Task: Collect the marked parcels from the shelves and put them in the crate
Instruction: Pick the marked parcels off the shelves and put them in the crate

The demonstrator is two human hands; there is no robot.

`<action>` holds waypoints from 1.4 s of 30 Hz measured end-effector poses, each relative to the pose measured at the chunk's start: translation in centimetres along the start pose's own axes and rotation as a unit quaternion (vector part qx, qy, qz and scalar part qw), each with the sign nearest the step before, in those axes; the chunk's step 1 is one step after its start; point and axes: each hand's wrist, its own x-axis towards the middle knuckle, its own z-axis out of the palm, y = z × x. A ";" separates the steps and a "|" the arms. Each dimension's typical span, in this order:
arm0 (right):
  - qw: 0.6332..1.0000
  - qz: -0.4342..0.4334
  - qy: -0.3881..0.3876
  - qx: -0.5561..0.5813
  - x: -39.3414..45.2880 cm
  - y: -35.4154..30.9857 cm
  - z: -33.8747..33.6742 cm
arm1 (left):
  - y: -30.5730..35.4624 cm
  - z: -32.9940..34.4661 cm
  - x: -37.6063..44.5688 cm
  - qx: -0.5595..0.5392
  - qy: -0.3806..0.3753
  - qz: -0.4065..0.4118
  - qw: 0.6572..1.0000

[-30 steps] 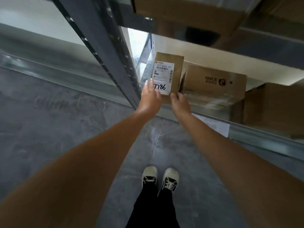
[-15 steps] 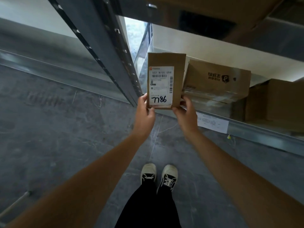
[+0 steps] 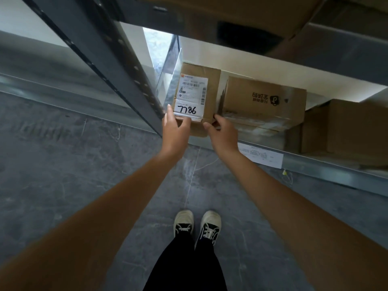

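Observation:
A small brown cardboard parcel (image 3: 211, 89) bears a white shipping label with "7786" handwritten in black. It lies label-up at the left end of the low metal shelf (image 3: 327, 168), its near end sticking out over the shelf's front rail. My left hand (image 3: 175, 131) grips its near left corner, thumb on the label's edge. My right hand (image 3: 223, 134) holds its near right corner. No crate is in view.
A taped brown box with a printed logo (image 3: 266, 101) sits right beside the parcel, and another box (image 3: 348, 127) lies further right. A dark steel upright (image 3: 105, 57) stands just left of my left hand. Another shelf with a box (image 3: 241, 11) hangs overhead. Grey floor lies below.
Half a second ago I held the parcel raised and nearly upright in front of the shelf; now it lies tilted back onto the shelf, with both hands still at its near end.

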 end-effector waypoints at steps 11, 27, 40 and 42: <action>0.996 -0.071 0.056 0.007 -1.9 2.5 -2.7 | 5.0 3.4 -3.5 0.065 0.056 0.041 0.995; 0.969 0.147 0.085 0.177 2.5 8.9 -15.4 | 7.7 10.9 -0.6 0.067 -0.049 0.035 0.996; 0.932 0.069 0.176 0.309 -1.4 9.0 -19.0 | 9.3 9.6 -3.0 -0.160 0.012 -0.013 0.987; 0.923 0.072 0.184 0.329 -2.2 8.6 -19.4 | 9.2 9.4 -3.6 -0.143 0.008 0.001 0.990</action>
